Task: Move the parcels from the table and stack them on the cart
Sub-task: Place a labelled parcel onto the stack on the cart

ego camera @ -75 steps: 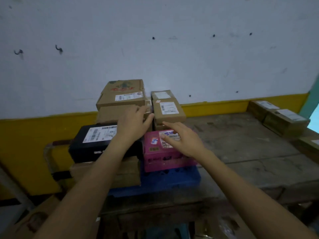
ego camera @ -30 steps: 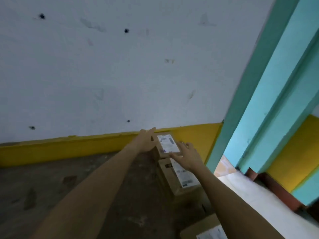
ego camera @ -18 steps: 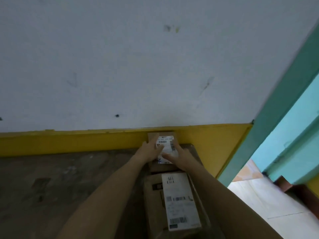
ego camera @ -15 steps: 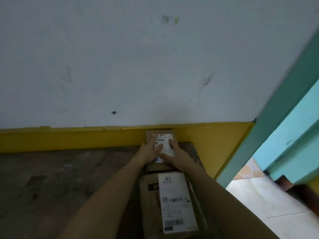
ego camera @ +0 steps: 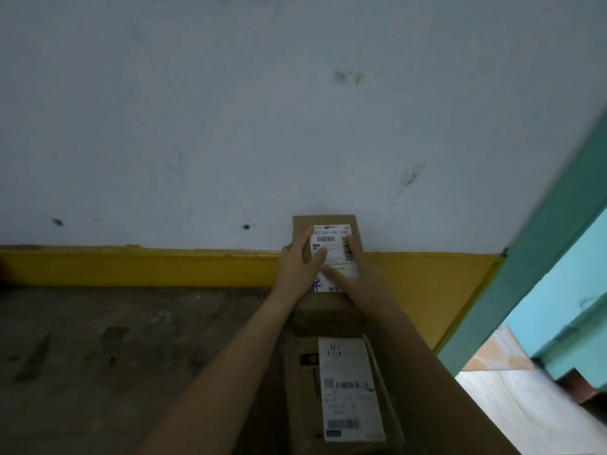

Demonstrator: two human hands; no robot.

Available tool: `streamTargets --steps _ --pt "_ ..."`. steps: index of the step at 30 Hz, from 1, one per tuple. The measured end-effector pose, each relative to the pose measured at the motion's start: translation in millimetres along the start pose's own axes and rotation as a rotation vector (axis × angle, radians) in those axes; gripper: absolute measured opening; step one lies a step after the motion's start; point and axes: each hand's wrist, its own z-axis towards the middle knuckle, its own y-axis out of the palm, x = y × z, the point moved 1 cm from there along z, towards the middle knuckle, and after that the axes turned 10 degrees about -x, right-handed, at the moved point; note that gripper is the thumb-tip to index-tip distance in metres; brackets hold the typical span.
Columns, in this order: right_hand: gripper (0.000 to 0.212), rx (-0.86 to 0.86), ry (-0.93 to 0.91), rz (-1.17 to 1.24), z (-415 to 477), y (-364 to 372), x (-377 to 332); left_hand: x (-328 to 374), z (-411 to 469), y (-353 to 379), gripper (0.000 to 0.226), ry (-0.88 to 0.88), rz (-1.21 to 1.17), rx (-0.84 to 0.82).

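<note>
A small brown parcel (ego camera: 331, 246) with a white label is held at the far end of the wooden table (ego camera: 131, 356), against the wall. My left hand (ego camera: 297, 270) grips its left side with the thumb across the label. My right hand (ego camera: 359, 280) grips its right side, thumb also on the label. The parcel's far edge stands above the yellow wall band. A larger brown parcel (ego camera: 348, 389) with a long white label lies on the table just in front, between my forearms. The cart is out of view.
A white wall with a yellow band (ego camera: 131, 267) runs right behind the table. A teal door frame (ego camera: 542, 241) rises at the right, with a pale floor (ego camera: 525, 405) beyond it. The table's right edge is close to my right arm.
My view swung from the stacked cart to the table's right end. Both hands reached the small parcel and closed on its sides; it now sits higher against the wall.
</note>
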Motion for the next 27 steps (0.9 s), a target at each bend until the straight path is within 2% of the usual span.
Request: streamTargets --steps 7,14,19,22,27 --pt "0.085 0.153 -0.230 -0.040 -31 9 -117 64 -74 -98 0.053 0.181 0.053 0.240" --pt "0.083 0.136 -0.320 0.012 -72 69 -245 88 -179 -214 0.053 0.239 0.142 0.391" --pt "0.081 0.124 -0.443 0.043 -133 136 -336 85 -281 -300 0.052 0.297 0.183 0.462" --pt "0.079 0.140 -0.456 0.089 -170 184 -378 73 -336 -345 0.051 0.316 0.266 0.501" --pt "0.082 0.119 -0.471 0.110 -193 244 -432 53 -392 -407 0.051 0.293 0.261 0.536"
